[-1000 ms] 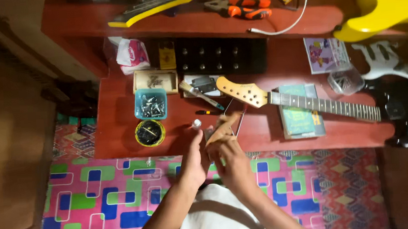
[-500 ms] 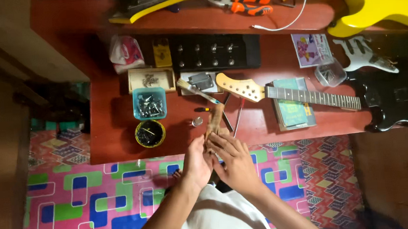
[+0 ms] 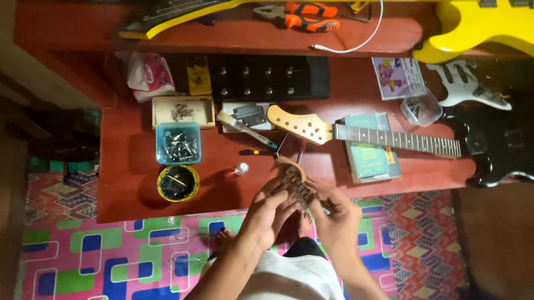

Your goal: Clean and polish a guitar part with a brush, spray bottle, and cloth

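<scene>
Both hands meet just past the near edge of the red surface (image 3: pixel 126 197), around the middle of its length. The left hand (image 3: pixel 270 213) and the right hand (image 3: pixel 335 213) each curl their fingers around one small brown wooden part (image 3: pixel 295 180) with dark slots on its face; it is held between them, tilted, its far end over the surface's near edge. Two thin wires or rods rise from that end toward the guitar neck.

One guitar neck (image 3: pixel 366 135) with a pale headstock lies across the right half of the surface, reaching one black guitar body (image 3: pixel 508 145) at the right end. One paintbrush (image 3: pixel 243 128) lies just left of the headstock, and one small silver cap (image 3: pixel 241 168) stands near the near edge, beside the hands.

Toward the left end sit three containers in a row from far to near: one wooden tray (image 3: pixel 183 111), one blue tub of metal screws (image 3: pixel 178 143), one round yellow-rimmed tin (image 3: pixel 178 182). One black pedal board (image 3: pixel 268 78) lies along the back edge. One green booklet (image 3: pixel 371 155) lies under the neck.

On the upper shelf rest one yellow guitar (image 3: pixel 489 15) and one pair of orange-handled pliers (image 3: pixel 301 17).
</scene>
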